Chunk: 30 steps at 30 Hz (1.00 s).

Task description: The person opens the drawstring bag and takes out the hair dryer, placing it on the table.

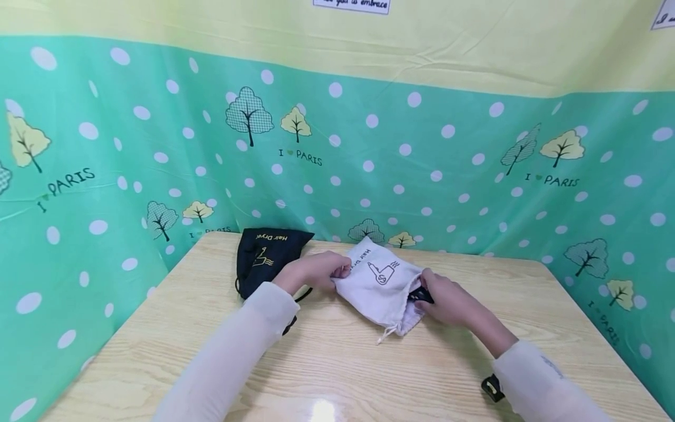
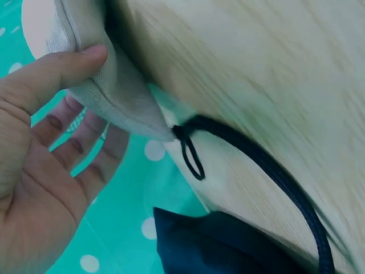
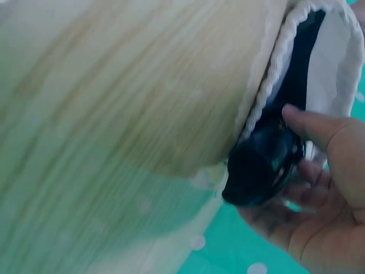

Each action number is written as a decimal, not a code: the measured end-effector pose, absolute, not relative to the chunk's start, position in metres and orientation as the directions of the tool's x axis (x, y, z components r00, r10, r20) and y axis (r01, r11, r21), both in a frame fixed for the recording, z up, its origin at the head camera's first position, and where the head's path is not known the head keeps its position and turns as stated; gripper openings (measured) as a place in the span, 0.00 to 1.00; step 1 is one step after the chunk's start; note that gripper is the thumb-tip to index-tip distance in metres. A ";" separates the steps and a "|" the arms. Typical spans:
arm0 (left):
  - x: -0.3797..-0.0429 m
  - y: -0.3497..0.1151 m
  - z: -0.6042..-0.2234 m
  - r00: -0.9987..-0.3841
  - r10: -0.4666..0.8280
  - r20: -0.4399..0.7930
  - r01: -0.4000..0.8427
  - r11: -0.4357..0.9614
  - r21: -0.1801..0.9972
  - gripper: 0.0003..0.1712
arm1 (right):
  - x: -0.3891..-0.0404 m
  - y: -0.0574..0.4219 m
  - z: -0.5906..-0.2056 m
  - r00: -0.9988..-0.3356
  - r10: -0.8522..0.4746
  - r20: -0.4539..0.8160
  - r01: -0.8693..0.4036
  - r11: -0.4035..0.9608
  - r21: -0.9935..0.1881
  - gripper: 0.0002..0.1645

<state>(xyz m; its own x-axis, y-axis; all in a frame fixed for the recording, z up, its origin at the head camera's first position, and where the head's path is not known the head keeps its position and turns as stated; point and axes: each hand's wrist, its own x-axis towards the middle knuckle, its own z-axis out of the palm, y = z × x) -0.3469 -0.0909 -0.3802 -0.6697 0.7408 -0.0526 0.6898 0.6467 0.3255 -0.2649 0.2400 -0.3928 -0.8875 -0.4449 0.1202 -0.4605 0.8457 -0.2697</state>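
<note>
A white drawstring bag (image 1: 364, 296) printed "Hair Dryer" lies tilted on the table, its mouth facing right. At its left end my left hand (image 1: 315, 269) pinches the cloth; the left wrist view shows the thumb on top of the bag's seamed edge (image 2: 122, 91) and the other fingers behind. My right hand (image 1: 448, 300), at the mouth, grips a black hair dryer (image 3: 256, 165) that is partly inside. One rounded dark end sticks out past the corded rim; the rest is hidden in the bag.
A black drawstring bag (image 1: 271, 258), also printed "Hair Dryer", lies at the back left, partly behind my left wrist. Its black cord (image 2: 268, 162) curves over the table (image 1: 337, 363). Behind the table hangs a green dotted curtain (image 1: 369, 140).
</note>
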 end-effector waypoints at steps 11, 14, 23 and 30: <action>-0.340 -0.087 -0.375 -0.653 0.754 -0.070 0.709 0.641 0.295 0.18 | -0.268 0.217 -0.395 -0.964 -0.263 0.046 -0.266 0.940 -0.215 0.38; -0.340 -0.087 -0.375 -0.651 0.756 -0.068 0.713 0.639 0.288 0.18 | -0.270 0.216 -0.396 -0.969 -0.246 0.021 -0.246 0.949 -0.197 0.35; -0.341 -0.091 -0.377 -0.605 0.795 -0.045 0.746 0.586 0.318 0.17 | -0.268 0.224 -0.387 -0.961 -0.271 -0.054 -0.254 0.943 -0.216 0.19; -0.344 -0.098 -0.379 -0.595 0.803 -0.039 0.748 0.571 0.337 0.17 | -0.265 0.238 -0.384 -0.949 -0.310 -0.065 -0.295 0.939 -0.180 0.21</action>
